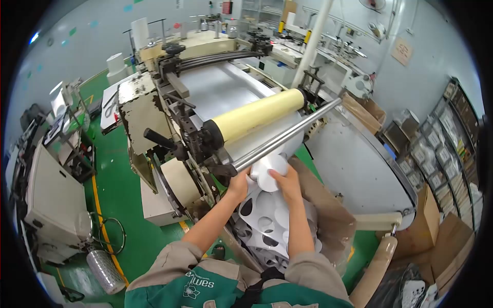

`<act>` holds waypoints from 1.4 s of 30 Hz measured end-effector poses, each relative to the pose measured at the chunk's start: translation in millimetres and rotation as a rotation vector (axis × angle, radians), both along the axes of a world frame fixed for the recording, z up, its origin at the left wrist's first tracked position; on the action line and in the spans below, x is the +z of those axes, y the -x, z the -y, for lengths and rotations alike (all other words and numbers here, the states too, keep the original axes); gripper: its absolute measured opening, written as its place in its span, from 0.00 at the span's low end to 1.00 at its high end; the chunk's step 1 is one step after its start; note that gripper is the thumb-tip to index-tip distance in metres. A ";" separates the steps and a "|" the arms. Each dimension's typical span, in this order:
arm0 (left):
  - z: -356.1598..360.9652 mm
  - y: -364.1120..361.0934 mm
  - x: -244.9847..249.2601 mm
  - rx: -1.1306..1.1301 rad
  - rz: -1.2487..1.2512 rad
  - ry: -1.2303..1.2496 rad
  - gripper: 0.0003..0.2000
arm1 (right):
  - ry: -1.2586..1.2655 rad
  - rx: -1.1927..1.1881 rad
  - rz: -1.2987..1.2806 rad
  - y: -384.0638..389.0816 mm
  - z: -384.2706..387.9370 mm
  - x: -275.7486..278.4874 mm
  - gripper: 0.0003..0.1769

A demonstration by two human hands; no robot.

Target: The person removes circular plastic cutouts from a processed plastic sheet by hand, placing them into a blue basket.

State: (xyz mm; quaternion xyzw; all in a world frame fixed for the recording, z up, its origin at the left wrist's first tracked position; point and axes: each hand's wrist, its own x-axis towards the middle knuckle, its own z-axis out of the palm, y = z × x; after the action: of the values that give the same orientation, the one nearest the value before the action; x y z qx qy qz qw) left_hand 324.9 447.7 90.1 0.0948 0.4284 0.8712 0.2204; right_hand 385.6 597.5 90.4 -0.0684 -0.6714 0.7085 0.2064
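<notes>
White round discs (269,168), overlapping like a small stack, are between my two hands just below the machine's steel bar. My right hand (288,180) grips their right side, its thumb pressed on the front face. On the left edge, my left hand (239,185) holds them too, its fingertips partly hidden behind. Beneath my hands, a white web with round cut-out holes (262,210) hangs down in folds into a cardboard box (328,215). Just beyond the discs is the steel bar (287,136), with a pale yellow roller (259,115) behind it.
The machine's bed carries a white sheet (221,87). A black handle (159,137) sticks out on its left. At right are a large grey panel (359,169) and a rack (436,143) with packed items. A white cabinet (51,200) stands left on the green floor (115,169).
</notes>
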 end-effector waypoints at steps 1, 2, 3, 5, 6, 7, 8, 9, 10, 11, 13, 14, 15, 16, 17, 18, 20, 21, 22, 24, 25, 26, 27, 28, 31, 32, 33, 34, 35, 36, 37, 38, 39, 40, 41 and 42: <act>-1.2 0.1 4.4 0.024 0.121 -0.089 0.19 | 0.122 -0.082 -0.053 -5.9 -7.6 -3.9 0.23; -1.5 16.0 -13.3 0.083 0.078 -0.011 0.18 | 0.206 -0.169 -0.052 -13.4 -16.1 -6.2 0.23; -1.3 30.5 -31.1 0.139 0.036 0.072 0.18 | 0.109 -0.358 0.027 -16.9 -36.1 -17.0 0.24; 4.2 28.9 -12.0 0.139 0.033 -0.114 0.13 | 0.263 -0.427 -0.133 -30.2 -55.2 -11.2 0.25; 7.4 25.2 2.2 0.133 0.033 -0.204 0.12 | 0.272 -0.381 -0.148 -33.3 -60.2 -3.2 0.25; 11.1 17.5 19.3 0.101 0.115 -0.260 0.12 | 0.282 -0.339 -0.162 -37.8 -60.2 7.9 0.24; 14.8 8.1 37.8 0.065 0.199 -0.315 0.12 | 0.291 -0.261 -0.144 -38.0 -55.9 17.1 0.24; 15.9 4.3 46.9 0.028 0.281 -0.369 0.13 | 0.301 -0.184 -0.130 -34.2 -50.2 27.6 0.24; 12.6 22.8 26.3 -0.064 0.234 -0.403 0.14 | 0.311 -0.109 -0.117 -27.6 -45.4 34.2 0.24; 7.4 32.4 3.4 -0.025 0.190 -0.397 0.14 | 0.270 -0.083 -0.076 -19.4 -41.2 35.2 0.23; 3.9 37.4 -7.2 0.055 0.098 -0.389 0.15 | 0.315 0.091 -0.124 -2.3 -19.8 49.6 0.23; 5.0 33.9 -16.5 0.067 0.245 -0.335 0.14 | 0.226 0.107 -0.071 4.1 -10.8 49.6 0.22; 4.8 23.5 -12.7 0.081 0.199 -0.285 0.14 | 0.136 0.124 -0.021 11.4 -2.7 49.4 0.22; 2.4 9.2 -1.5 0.095 0.150 -0.236 0.14 | 0.045 0.142 0.026 18.1 3.2 49.5 0.22; 1.0 -1.9 2.8 0.111 0.104 -0.187 0.14 | -0.046 0.158 0.076 21.1 5.8 49.7 0.22; 0.9 -5.3 -4.4 -0.010 0.146 -0.200 0.13 | -0.077 0.153 0.101 19.5 7.4 49.1 0.22; 3.2 -5.4 -16.2 -0.040 0.132 -0.150 0.15 | -0.046 0.117 0.087 12.0 7.6 40.7 0.21; 4.6 -5.9 -17.4 -0.037 0.115 -0.113 0.16 | 0.018 0.086 0.051 6.2 3.2 30.0 0.22; 6.7 -6.4 -9.8 -0.028 0.170 -0.090 0.17 | 0.080 0.055 0.015 0.5 -2.6 20.7 0.22; 10.0 -2.7 1.8 0.015 0.232 -0.150 0.19 | 0.310 -0.092 -0.063 -13.3 -19.7 7.2 0.23; 11.8 3.2 2.1 0.071 0.244 -0.165 0.18 | 0.325 -0.205 -0.042 -17.5 -34.9 -2.7 0.22; 13.3 8.9 2.7 0.094 0.204 -0.194 0.17 | 0.264 -0.261 -0.060 -23.7 -52.5 -12.8 0.21; 14.4 15.7 3.3 0.116 0.163 -0.222 0.15 | 0.301 -0.311 -0.073 -30.4 -56.5 -7.3 0.21; 15.1 30.8 -5.3 0.090 0.127 -0.259 0.14 | 0.315 -0.309 -0.105 -35.5 -60.0 0.8 0.21; 12.9 51.8 -23.9 0.063 0.070 -0.328 0.10 | 0.351 -0.221 -0.128 -42.0 -59.4 15.7 0.22; 9.0 50.0 -27.0 0.092 0.073 -0.330 0.09 | 0.362 -0.175 -0.125 -39.9 -57.4 21.2 0.22; 6.1 45.5 -22.9 0.123 0.075 -0.331 0.08 | 0.367 -0.155 -0.110 -37.4 -51.2 29.3 0.22; 4.6 31.7 -17.0 0.149 0.153 -0.334 0.08 | 0.372 -0.132 -0.095 -33.8 -42.3 38.2 0.22; 1.8 21.4 -19.6 0.135 0.153 -0.256 0.09 | 0.377 -0.109 -0.084 -30.6 -37.5 42.4 0.22; -0.7 11.0 -23.9 0.123 0.153 -0.179 0.09 | 0.381 -0.120 -0.088 -21.3 -41.1 29.7 0.21; -0.3 0.8 -24.5 0.112 0.155 -0.102 0.10 | 0.334 -0.071 -0.089 -18.1 -36.6 32.4 0.21; 2.8 -8.1 -25.3 0.062 0.159 -0.031 0.11 | 0.289 -0.022 -0.089 -11.8 -29.5 35.7 0.21; 6.5 -15.7 -18.8 0.013 0.161 0.040 0.12 | 0.243 0.029 -0.089 -4.5 -22.1 39.4 0.21; 6.2 -17.4 -12.6 0.048 0.162 -0.041 0.14 | 0.211 0.071 -0.052 1.8 -15.9 40.7 0.21; 5.5 -13.2 -14.6 0.028 0.152 -0.073 0.14 | 0.148 0.106 -0.015 8.0 -9.4 38.2 0.22; 4.3 -7.0 -18.6 0.009 0.142 -0.105 0.13 | 0.085 0.140 0.022 14.8 -3.7 32.8 0.22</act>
State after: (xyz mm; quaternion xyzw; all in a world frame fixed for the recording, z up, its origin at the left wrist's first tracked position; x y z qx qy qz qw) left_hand 331.9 443.4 71.5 0.0423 0.3657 0.8979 0.2413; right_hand 370.8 601.1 123.2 -0.0378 -0.6461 0.7482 0.1460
